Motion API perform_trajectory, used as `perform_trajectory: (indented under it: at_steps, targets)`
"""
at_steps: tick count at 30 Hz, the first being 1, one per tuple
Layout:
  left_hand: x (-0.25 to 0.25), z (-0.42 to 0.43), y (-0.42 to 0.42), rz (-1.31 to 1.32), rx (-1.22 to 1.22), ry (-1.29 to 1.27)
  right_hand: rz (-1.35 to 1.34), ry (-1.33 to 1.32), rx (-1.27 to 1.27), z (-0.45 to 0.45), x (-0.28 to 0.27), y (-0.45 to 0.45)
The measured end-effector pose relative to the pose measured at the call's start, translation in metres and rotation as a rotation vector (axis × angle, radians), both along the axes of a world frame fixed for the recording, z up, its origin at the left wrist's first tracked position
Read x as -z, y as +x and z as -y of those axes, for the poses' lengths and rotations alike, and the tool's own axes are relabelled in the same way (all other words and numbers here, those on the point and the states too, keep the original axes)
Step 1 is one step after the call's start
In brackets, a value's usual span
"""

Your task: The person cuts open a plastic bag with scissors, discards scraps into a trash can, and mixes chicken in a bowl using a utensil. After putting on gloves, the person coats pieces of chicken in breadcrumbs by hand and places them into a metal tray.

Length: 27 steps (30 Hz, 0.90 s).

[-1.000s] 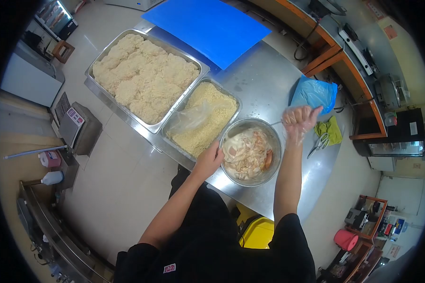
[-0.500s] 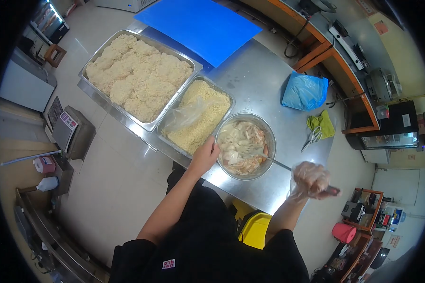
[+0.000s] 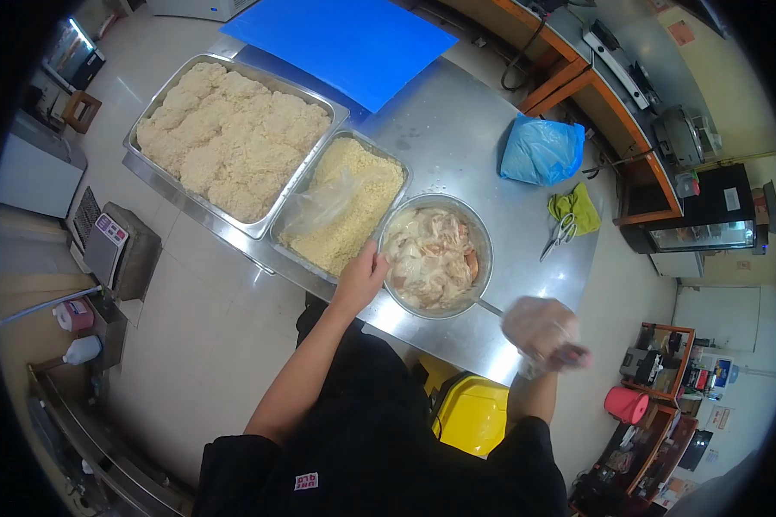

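L arm held out fwd, L hand bare; R hand gloved, curled in fist, sl. blurred.

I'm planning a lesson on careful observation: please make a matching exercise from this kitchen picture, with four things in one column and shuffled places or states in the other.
Column one
1. Left hand
2. Right hand
3. Scissors
4. Bowl

Column two
A. Partly on a green cloth
B. Holding a pale, wet mix
C. Bare, at a metal rim
D. In a clear glove, gripping a handle

Right pairs: 1-C, 2-D, 3-A, 4-B
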<state>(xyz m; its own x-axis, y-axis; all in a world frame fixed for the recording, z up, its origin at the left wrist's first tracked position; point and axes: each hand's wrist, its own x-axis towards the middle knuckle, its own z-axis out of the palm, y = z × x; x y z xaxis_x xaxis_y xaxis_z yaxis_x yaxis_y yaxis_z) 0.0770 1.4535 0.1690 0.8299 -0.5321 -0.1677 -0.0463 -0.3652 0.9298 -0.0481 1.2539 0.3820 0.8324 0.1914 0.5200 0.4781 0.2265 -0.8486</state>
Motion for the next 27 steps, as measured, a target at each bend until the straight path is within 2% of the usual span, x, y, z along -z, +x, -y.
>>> perform_trajectory:
  at_steps: [4, 7, 11, 14, 18, 22, 25, 27]
  targets:
    - [0.002, 0.0, 0.0, -0.002, 0.015, -0.006, -0.044, 0.016, 0.055, 0.01, 0.044, 0.021]
    - [0.001, -0.001, 0.004, -0.003, 0.03, 0.014, 0.004, 0.027, 0.246, 0.013, 0.072, 0.024]
    - [-0.001, -0.003, 0.005, -0.009, 0.058, 0.055, 0.121, -0.075, 0.623, -0.001, 0.088, 0.044]
    - [-0.001, -0.002, 0.005, 0.01, 0.063, 0.072, 0.137, 0.009, 0.574, 0.003, 0.092, 0.062]
    - [-0.003, 0.0, 0.003, 0.007, 0.062, 0.077, 0.161, 0.122, 0.639, 0.009, 0.1, 0.08]
    - [-0.004, 0.001, 0.001, -0.001, 0.06, 0.054, 0.034, 0.164, 0.638, -0.002, 0.086, 0.074]
    - [0.0, 0.003, -0.001, 0.005, 0.026, 0.032, 0.191, -0.003, 0.807, -0.013, 0.04, 0.049]
    - [-0.002, 0.003, 0.0, -0.014, 0.044, 0.064, 0.257, 0.048, 0.76, -0.013, 0.017, 0.03]
